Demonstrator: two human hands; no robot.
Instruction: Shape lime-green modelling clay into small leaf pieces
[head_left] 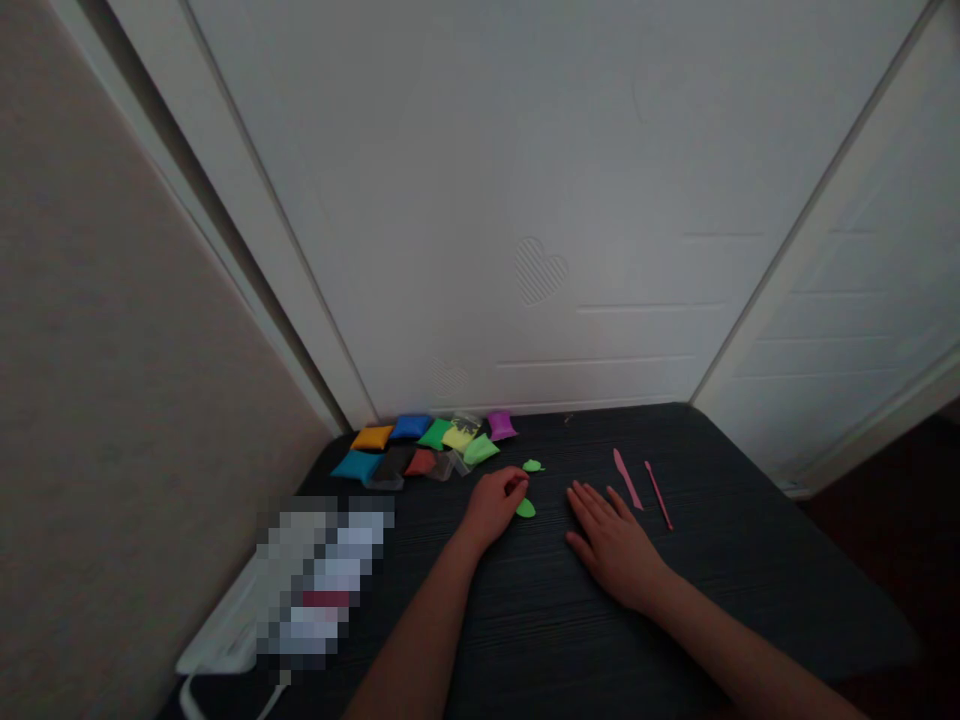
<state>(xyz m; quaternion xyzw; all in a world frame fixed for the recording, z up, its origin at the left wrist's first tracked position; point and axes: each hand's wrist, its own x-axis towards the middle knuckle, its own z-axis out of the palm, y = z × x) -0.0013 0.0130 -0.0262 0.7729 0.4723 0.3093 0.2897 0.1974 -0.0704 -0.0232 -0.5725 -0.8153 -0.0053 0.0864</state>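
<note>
My left hand rests on the dark table with its fingers curled in and thumb close to them. Whatever they hold, if anything, is too small to make out. Just beside its thumb lies a flat light green piece of modelling clay, partly covered by the hand. A smaller green clay piece with a thin tip sits beyond the fingertips. My right hand lies flat, palm down, fingers stretched out and holding nothing. Past its fingers are a pink modelling knife and a thin pink modelling stick.
Several coloured clay packets, among them an orange one, a blue one and a purple one, lie at the back left of the table. A white object with a cable is at the left edge. A white panel rises behind.
</note>
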